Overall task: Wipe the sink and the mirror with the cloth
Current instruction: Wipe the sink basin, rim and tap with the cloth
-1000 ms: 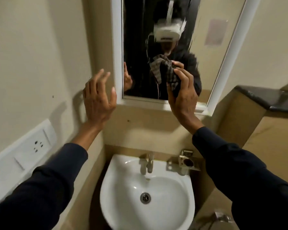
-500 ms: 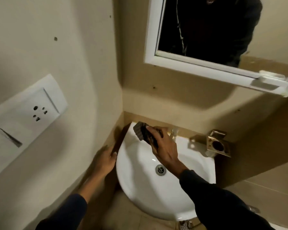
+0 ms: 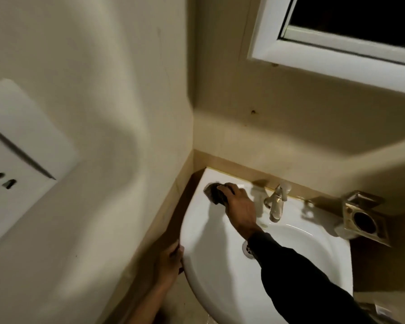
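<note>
The right hand presses a soft, limp dark cloth, bunched under closed fingers, onto the slick white ceramic sink left of its metal tap; the left hand loosely cups the sink's left edge.

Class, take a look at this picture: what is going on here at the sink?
A person is cleaning a bathroom. The right hand presses a dark cloth onto the back left corner of the white sink, left of the tap. The left hand rests against the sink's outer left edge. The mirror hangs above, untouched at this moment. A metal holder is mounted on the wall to the right.
</note>
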Demonstrator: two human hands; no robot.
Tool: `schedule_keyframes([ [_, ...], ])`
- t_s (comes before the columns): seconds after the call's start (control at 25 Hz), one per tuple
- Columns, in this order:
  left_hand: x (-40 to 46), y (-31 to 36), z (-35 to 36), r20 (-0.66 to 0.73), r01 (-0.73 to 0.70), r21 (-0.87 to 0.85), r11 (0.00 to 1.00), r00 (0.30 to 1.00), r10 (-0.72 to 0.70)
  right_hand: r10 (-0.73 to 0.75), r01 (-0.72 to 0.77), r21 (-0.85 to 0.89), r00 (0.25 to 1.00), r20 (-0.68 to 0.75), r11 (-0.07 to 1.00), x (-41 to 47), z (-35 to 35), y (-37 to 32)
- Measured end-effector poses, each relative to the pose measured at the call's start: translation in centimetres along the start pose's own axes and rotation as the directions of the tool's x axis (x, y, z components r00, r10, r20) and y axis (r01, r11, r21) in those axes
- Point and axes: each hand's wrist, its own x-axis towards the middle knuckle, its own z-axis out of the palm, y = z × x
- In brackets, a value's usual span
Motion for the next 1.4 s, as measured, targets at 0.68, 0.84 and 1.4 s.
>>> schedule_keyframes([
  [0.68,1.0,-0.7,0.5,-0.110,0.011,-0.084,0.996,0.994,-0.021,-0.248,0.248,-0.021,0.969,0.026,0.969,2.5,2.3,4.1],
  [0.84,0.7,0.0,0.6,-0.110,-0.001,-0.100,0.995,0.994,-0.010,0.063,-0.068,-0.048,0.993,-0.101,0.997,5.5,2.6,3.5],
  [1.4,-0.9,1.5,-0.1,-0.071,0.043,-0.111,0.993,0.996,-0.051,-0.385,0.372,0.101,0.900,0.205,0.923,7.0,2.1,-1.9],
])
